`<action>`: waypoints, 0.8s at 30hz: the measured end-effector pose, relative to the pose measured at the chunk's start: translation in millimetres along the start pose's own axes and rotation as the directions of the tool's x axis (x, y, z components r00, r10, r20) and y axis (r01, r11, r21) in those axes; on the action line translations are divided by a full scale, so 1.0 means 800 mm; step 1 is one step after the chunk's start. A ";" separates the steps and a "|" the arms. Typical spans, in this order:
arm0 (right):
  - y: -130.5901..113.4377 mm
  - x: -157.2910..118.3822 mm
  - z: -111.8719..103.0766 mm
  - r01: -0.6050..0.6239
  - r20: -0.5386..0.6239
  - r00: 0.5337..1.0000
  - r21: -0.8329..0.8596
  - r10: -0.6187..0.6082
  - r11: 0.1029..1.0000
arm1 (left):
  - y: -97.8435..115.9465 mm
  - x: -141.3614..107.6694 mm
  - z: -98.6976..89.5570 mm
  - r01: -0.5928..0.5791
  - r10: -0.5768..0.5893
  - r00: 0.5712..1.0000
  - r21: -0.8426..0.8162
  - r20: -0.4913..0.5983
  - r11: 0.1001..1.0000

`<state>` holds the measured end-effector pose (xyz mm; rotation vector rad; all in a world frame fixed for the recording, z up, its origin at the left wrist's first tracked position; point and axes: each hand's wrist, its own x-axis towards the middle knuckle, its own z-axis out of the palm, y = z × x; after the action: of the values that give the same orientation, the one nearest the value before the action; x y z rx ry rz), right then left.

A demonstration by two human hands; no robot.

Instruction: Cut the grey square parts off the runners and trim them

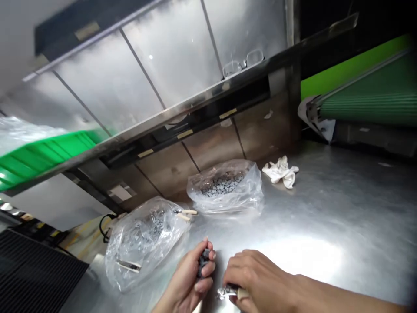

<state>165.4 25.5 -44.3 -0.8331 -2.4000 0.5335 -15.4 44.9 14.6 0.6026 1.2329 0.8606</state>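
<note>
My left hand (pixel 189 278) is closed around several small dark grey parts (pixel 203 263), which look like moulded plastic pieces; the fingers cover some of them. Just to its right, my right hand (pixel 256 280) grips a small pair of pliers or cutters. Its metal head (pixel 224 292) points left, toward my left hand, and a cream handle (pixel 243 294) shows under the palm. Both hands are low over the metal table (pixel 358 226). Beyond them stand a clear plastic bag (pixel 228 204) of small grey pieces and a second clear bag (pixel 130 234) with similar pieces.
A cream-handled tool (pixel 187 213) lies at the left bag's edge, and another tool (pixel 129 265) rests on that bag. A crumpled white glove or cloth (pixel 282 171) is farther back. Eyeglasses (pixel 244 64) and a green bin (pixel 48 152) sit on the shelf. A green conveyor (pixel 368 102) is at right.
</note>
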 end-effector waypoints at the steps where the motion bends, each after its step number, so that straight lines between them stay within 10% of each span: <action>1: 0.003 -0.001 0.004 0.021 -0.037 0.999 -0.005 -0.021 1.000 | 0.014 0.006 0.008 -0.033 0.033 0.999 0.046 0.000 0.998; 8: 0.022 0.004 0.024 0.137 -0.220 0.964 -0.076 -0.151 0.988 | 0.138 0.094 0.107 -0.367 0.390 0.920 0.390 0.022 0.844; 13: 0.026 0.018 0.004 0.198 -0.435 0.873 -0.098 -0.220 0.975 | 0.170 0.108 0.138 -0.528 0.577 0.811 0.538 0.093 0.656; 17: 0.017 0.013 -0.026 0.221 -0.574 0.796 -0.020 -0.192 0.975 | 0.149 0.073 0.104 -0.563 0.604 0.786 0.558 0.132 0.610; 24: 0.017 0.002 -0.045 0.290 -0.614 0.774 0.123 -0.157 0.949 | 0.034 -0.017 0.038 -0.329 0.225 0.937 0.459 0.268 0.825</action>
<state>192.2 43.0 -23.2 -0.5049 -1.7805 0.3500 6.3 50.2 51.5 1.2890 1.1966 0.6921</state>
